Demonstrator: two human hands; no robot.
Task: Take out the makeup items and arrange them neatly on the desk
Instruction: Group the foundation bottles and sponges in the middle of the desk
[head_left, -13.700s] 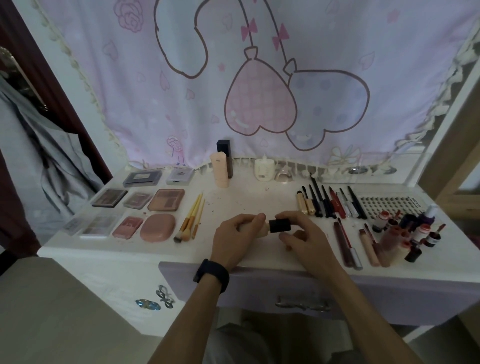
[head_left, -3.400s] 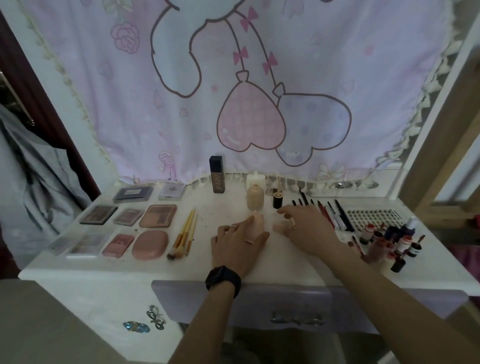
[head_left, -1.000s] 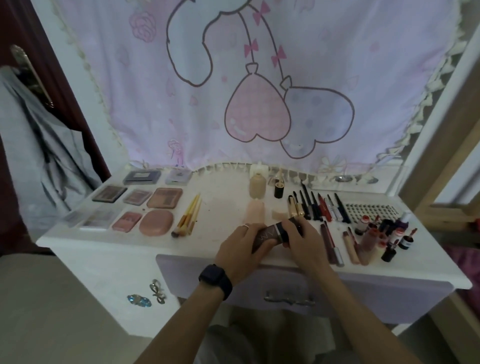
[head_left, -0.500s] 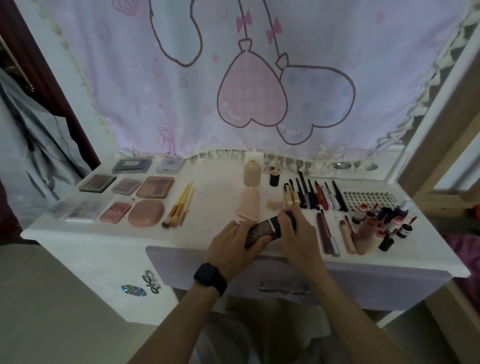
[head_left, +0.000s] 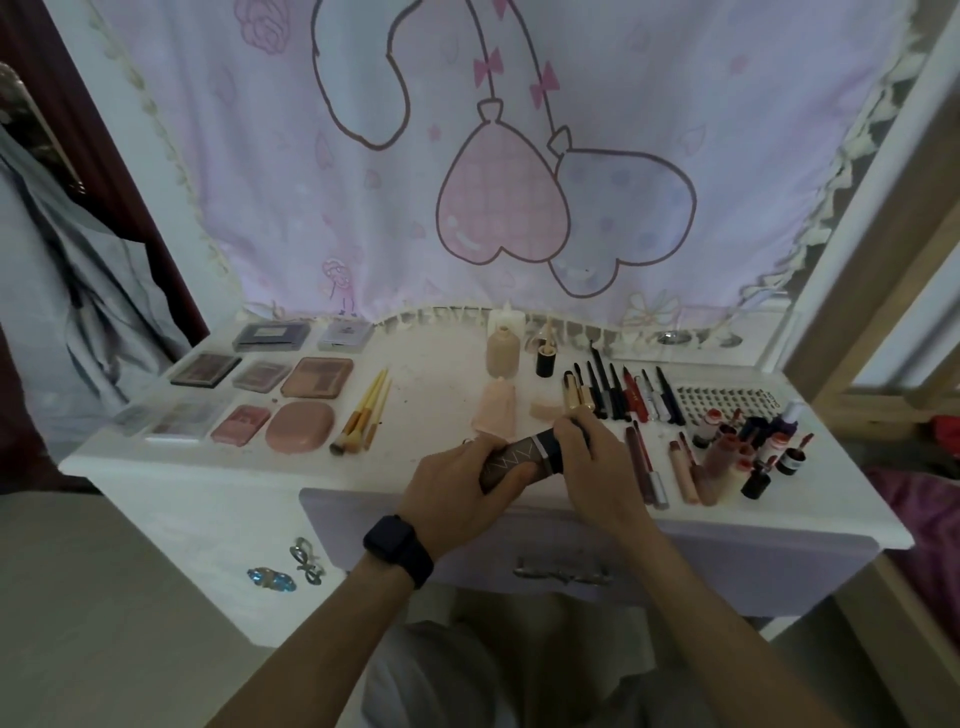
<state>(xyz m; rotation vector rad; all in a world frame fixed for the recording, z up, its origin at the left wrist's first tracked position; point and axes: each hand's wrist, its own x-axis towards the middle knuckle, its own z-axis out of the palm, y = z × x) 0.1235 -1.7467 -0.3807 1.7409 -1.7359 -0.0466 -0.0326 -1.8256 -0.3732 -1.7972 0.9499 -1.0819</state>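
A white desk (head_left: 431, 384) stands before a pale pink curtain (head_left: 519, 156) printed with 2 heart-shaped balloons, and a lavender drawer front (head_left: 727, 561) sits below its near edge. Over that edge the 2 hands meet on a dark bottle (head_left: 519, 457), which lies tilted with its cap end higher and toward the right. The left hand (head_left: 457, 488), with a black watch (head_left: 397, 543) on its wrist, has its fingers curled round the bottle's patterned body. The right hand (head_left: 597, 467) grips the cap end, fingers wrapped over it. Just beyond the hands a peach tube (head_left: 496, 410) lies flat, and farther back a beige bottle (head_left: 503, 353) stands upright. Left of the left hand lie 3 yellow-handled brushes (head_left: 363, 415), with palettes and compacts (head_left: 317, 376) in rows beyond them. Beyond the right hand's knuckles a row of pencils and liners (head_left: 623, 395) lies side by side, and to its right small bottles and lip tubes (head_left: 737, 457) cluster together.
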